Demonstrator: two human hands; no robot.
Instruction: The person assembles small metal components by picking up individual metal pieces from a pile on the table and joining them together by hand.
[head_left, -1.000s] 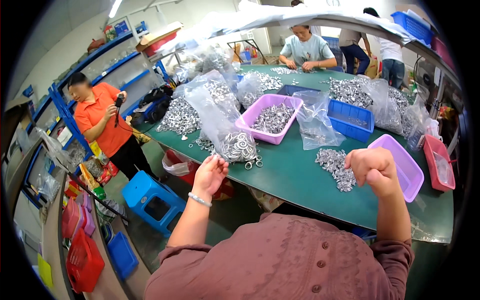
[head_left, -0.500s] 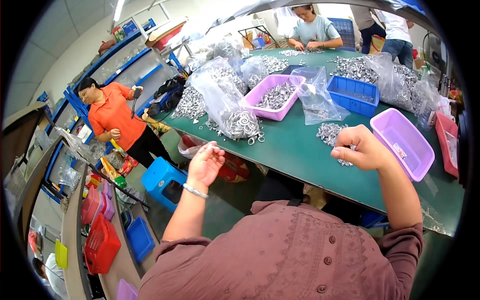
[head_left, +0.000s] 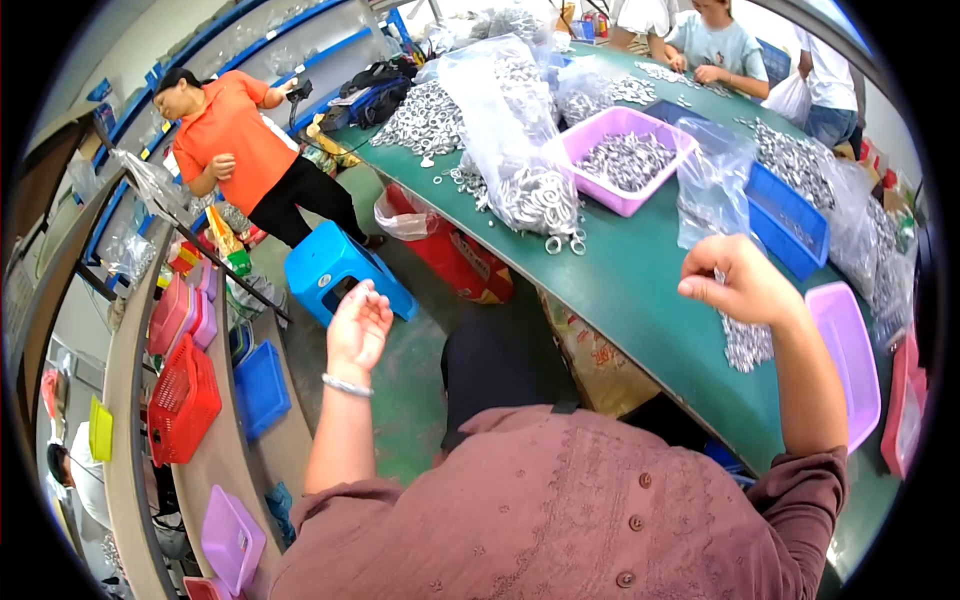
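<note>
My left hand [head_left: 360, 328], with a pale bangle at the wrist, is raised off the table's left edge, palm up. Its fingers curl in and the thumb meets a fingertip; whatever sits there is too small to make out. Over the green table [head_left: 640, 300] my right hand [head_left: 740, 282] is bent down, fingers curled toward the thumb, their contents hidden. Just beneath it lies a pile of small silvery metal parts [head_left: 746, 344]. Beside my right forearm stands a purple tray [head_left: 846, 350]. A clear plastic bag [head_left: 712, 185] lies beyond that hand.
Farther back are a purple tub [head_left: 622, 205] of metal parts, a blue basin [head_left: 786, 222] and a bag of rings [head_left: 535, 195]. A blue stool [head_left: 345, 268] stands left, near a person in orange [head_left: 235, 140]. Another person [head_left: 718, 55] works across the table. Shelves hold a red basket [head_left: 186, 402].
The view has swung left, so the table sits farther right and more stool and floor show. My left hand is farther from the table edge. Both hands keep their curled shape.
</note>
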